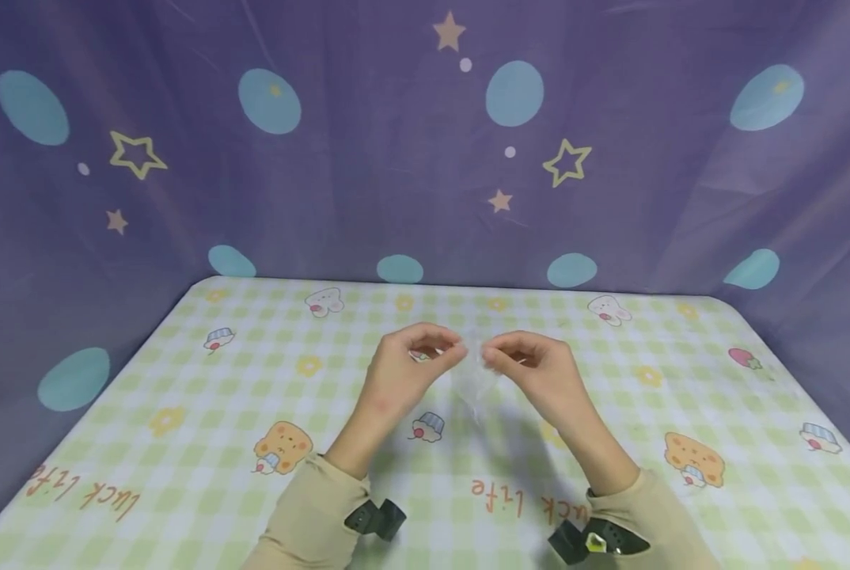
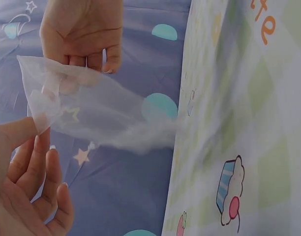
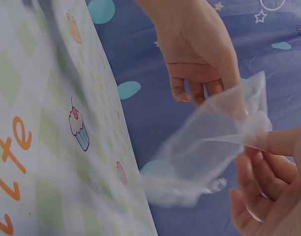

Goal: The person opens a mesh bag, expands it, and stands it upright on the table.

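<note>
**Sheer bag (image 2: 108,105) pinched at its upper part from both sides**

Grip: the left hand (image 1: 400,372) pinches the bag from its left side; the right hand (image 1: 548,370) pinches it from its right side. Each grip is closed on the film, thumb against fingers.

Position: the bag hangs between the hands, above the surface (image 1: 218,507). Contact of its lower end with the surface cannot be confirmed.

Progress (judged): lifting and two-handed holding appear complete. Opening of the mouth cannot be verified, and no contents can be distinguished inside the bag. Release is not yet done.

View differences: the head view shows the bag only as a faint haze, with both sleeves (image 1: 311,514) nearer the wearer than the bag. The wrist views show its folds and a pointed corner. The right wrist view shows a small glossy piece (image 3: 218,185) at the bag's lower edge; the head view does not.

Beyond the bag: a purple backdrop (image 1: 368,174).
</note>
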`<state>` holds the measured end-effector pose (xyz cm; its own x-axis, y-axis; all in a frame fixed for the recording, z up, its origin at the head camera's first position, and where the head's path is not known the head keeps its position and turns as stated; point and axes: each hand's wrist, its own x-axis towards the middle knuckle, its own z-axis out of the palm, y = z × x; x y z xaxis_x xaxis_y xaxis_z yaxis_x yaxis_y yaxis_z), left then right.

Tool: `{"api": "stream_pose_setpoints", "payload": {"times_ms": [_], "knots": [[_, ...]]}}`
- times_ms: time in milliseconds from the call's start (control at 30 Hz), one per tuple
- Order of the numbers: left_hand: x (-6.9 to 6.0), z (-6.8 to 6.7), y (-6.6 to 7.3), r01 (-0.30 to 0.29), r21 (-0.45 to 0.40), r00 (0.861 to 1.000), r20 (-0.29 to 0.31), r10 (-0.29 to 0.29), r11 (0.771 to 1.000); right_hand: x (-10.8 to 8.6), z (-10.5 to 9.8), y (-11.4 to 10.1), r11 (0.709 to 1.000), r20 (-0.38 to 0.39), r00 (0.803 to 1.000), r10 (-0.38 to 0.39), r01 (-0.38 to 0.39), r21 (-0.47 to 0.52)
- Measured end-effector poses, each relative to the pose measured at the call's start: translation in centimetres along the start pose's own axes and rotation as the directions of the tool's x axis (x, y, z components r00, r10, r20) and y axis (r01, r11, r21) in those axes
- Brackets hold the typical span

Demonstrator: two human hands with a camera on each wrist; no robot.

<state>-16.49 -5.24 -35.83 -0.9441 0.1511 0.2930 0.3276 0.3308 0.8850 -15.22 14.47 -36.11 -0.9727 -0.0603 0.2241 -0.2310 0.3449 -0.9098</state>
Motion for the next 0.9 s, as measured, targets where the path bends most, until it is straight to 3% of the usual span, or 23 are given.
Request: {"api": "stream_pose_setpoints", "payload": {"times_ms": [233,433,700,900], "knots": [[0.12,0.42,0.12,0.003,0.024,1.0,-0.001,-0.003,1.0,-0.09,-0.14,-0.24,1.0,0.035,0.999,0.004,-0.004,-0.01],[-0.01,0.0,0.16,0.028,0.048,0.999,0.015,-0.028,0.998,-0.1,-0.11,-0.3,1.0,-0.002,1.0,-0.002,0.002,-0.008],[0.09,-0.3,0.16,0.007,0.061,1.0,0.02,-0.008,0.998,-0.14,-0.23,-0.29,0.999,-0.044,0.998,-0.034,0.034,-0.011],[-0.12,-0.03,0.39,0.0,0.091,0.997,0.072,-0.007,0.996,-0.05,-0.09,-0.18,0.998,-0.052,0.997,-0.054,0.053,-0.025]]}}
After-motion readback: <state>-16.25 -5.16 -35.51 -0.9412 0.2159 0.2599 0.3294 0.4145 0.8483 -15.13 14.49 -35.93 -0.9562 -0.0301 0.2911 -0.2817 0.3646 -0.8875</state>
